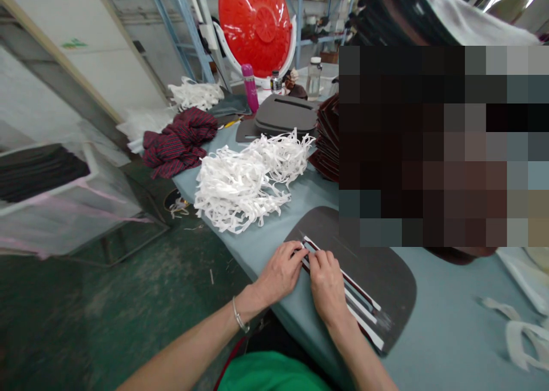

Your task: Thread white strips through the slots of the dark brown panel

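Note:
A dark brown flat panel (377, 265) with rounded corners lies on the grey-blue table (446, 334) in front of me. White strips (364, 316) run along a slot in the panel. My left hand (281, 271) and my right hand (328, 282) meet at the far end of those strips, fingertips pinching a strip end between them. A bracelet sits on my left wrist.
A heap of white strips (249, 179) lies further along the table, with stacked dark panels (285, 116), a red checked cloth (180, 142), a pink bottle (250, 87) and a red basin (255, 25) behind. Loose white pieces (521, 334) lie right. A white crate (55, 196) stands left on the floor.

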`<move>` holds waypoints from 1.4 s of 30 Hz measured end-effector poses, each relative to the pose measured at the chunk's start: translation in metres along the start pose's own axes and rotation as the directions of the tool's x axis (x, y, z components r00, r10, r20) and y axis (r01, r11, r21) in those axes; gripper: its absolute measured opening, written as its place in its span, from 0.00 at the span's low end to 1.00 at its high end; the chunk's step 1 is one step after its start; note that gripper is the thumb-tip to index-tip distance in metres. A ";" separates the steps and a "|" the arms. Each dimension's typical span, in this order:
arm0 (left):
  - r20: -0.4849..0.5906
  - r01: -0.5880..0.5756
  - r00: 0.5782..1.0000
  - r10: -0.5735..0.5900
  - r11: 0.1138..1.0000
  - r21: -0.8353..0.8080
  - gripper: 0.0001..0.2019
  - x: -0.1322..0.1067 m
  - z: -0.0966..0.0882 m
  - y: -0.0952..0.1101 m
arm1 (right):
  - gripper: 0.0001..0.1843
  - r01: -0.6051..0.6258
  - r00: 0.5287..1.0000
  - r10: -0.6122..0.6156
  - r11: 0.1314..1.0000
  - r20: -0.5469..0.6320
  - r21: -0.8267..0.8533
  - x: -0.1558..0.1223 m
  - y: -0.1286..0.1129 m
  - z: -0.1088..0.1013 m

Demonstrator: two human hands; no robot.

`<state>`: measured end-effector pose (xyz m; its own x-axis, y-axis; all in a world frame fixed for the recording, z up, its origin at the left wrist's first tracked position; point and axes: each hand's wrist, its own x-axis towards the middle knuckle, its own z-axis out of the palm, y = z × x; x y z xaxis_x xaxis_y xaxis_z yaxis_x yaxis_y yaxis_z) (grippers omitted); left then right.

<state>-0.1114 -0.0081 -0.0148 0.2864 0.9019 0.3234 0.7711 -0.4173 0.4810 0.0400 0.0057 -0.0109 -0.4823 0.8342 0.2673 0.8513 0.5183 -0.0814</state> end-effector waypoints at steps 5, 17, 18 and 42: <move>0.068 -0.095 0.994 0.090 0.993 0.070 0.19 0.001 -0.001 -0.001 | 0.13 0.031 0.999 -0.036 0.991 -0.035 -0.129 -0.003 -0.007 -0.001; 0.052 -0.100 0.994 0.097 0.993 0.068 0.22 0.000 0.001 -0.002 | 0.15 0.023 1.000 -0.022 0.998 0.002 -0.066 -0.062 0.029 -0.011; 0.055 -0.101 0.994 0.097 0.992 0.073 0.22 0.000 0.001 -0.002 | 0.15 0.007 1.000 -0.007 0.999 0.001 -0.045 -0.056 0.026 -0.011; 0.080 -0.139 0.988 0.129 0.981 0.136 0.23 -0.002 0.006 -0.005 | 0.16 -0.011 0.997 -0.001 0.986 -0.073 -0.165 -0.120 0.045 -0.037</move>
<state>-0.1125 -0.0072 -0.0225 0.4279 0.8465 0.3168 0.7938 -0.5195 0.3162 0.1439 -0.0777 -0.0113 -0.4669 0.8178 0.3365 0.8790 0.4708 0.0755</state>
